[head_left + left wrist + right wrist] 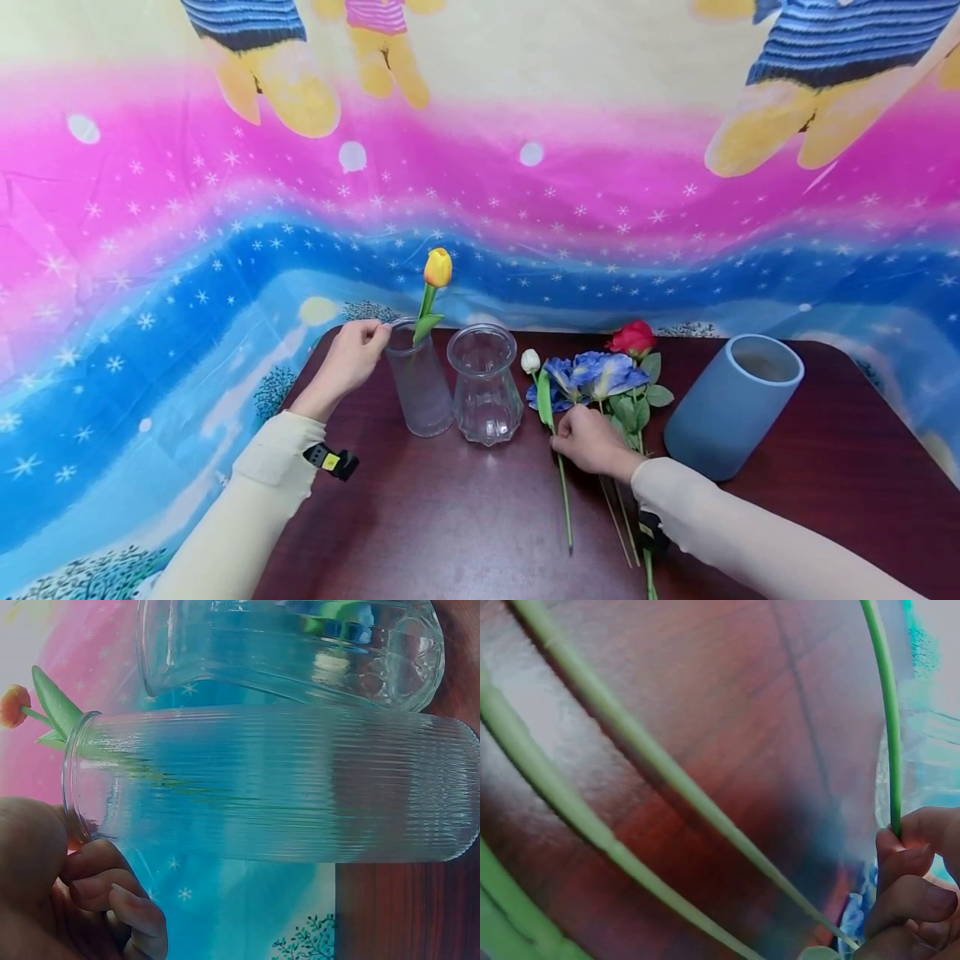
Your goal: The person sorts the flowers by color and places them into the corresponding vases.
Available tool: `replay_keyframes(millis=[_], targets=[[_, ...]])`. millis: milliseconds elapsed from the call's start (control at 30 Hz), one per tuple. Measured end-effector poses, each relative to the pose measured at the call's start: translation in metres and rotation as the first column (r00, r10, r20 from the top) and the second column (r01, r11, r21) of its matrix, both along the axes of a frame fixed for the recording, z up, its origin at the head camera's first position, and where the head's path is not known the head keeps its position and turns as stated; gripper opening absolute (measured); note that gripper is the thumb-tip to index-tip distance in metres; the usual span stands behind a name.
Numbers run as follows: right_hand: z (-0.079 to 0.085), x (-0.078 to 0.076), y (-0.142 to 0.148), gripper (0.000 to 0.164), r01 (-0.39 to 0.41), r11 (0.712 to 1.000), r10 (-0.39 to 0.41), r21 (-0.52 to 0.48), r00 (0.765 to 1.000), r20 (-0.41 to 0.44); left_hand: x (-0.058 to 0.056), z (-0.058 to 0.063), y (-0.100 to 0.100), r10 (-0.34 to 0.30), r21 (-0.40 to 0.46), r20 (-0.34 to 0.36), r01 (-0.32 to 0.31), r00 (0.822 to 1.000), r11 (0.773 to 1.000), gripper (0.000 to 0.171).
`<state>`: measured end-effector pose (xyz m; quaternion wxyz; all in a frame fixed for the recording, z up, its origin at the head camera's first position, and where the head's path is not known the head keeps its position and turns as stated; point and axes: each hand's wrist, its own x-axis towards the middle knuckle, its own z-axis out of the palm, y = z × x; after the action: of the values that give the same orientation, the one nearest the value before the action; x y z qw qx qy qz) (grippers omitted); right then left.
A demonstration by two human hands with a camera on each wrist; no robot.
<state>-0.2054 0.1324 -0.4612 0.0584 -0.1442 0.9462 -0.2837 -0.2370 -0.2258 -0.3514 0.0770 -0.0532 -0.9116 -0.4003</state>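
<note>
My left hand (352, 360) pinches the rim of a tall ribbed glass vase (424, 396) between thumb and fingers. A yellow tulip (438, 268) stands in that vase, its stem showing through the ribbed wall (262, 787) in the left wrist view. On the right, my right hand (591, 442) pinches the green stem (889, 712) of a white tulip (530, 361). Beside and partly behind this hand lie blue flowers (600, 375) and a red rose (632, 337), their stems running toward the table's near side.
Between the hands stands a clear glass vase (486, 400) with a flared rim. A blue-grey vase (731, 408) is at the right of the dark wooden table (420, 517). Behind the table hangs a colourful cloth (465, 183) with bears and snowflakes.
</note>
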Motion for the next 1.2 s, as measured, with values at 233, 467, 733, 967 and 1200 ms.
replay_keyframes(millis=[233, 467, 733, 967, 1200], targets=[[0.009, -0.004, -0.001, 0.047, -0.01, 1.0, 0.01, -0.016, 1.0, 0.002, 0.0, 0.0, 0.0, 0.0, 0.001, 0.008, 0.0, 1.0, 1.0, 0.044], [0.021, -0.004, -0.005, 0.049, -0.013, 0.999, 0.012, -0.039, 1.0, -0.005, 0.0, -0.001, -0.001, -0.004, 0.005, 0.01, 0.004, 1.0, 1.0, 0.044], [0.037, -0.005, -0.005, 0.046, 0.002, 0.996, -0.005, -0.086, 0.999, -0.032, 0.0, -0.001, -0.001, 0.001, 0.001, 0.006, -0.001, 1.0, 1.0, 0.044], [0.049, -0.006, -0.003, 0.048, -0.031, 0.989, 0.026, -0.142, 0.999, -0.041, 0.0, -0.001, 0.0, -0.002, 0.013, 0.011, 0.001, 1.0, 1.0, 0.045], [0.057, -0.005, 0.0, 0.049, -0.048, 0.981, 0.036, -0.186, 0.997, -0.071, 0.001, 0.0, 0.0, 0.002, 0.017, 0.019, -0.002, 1.0, 1.0, 0.045]])
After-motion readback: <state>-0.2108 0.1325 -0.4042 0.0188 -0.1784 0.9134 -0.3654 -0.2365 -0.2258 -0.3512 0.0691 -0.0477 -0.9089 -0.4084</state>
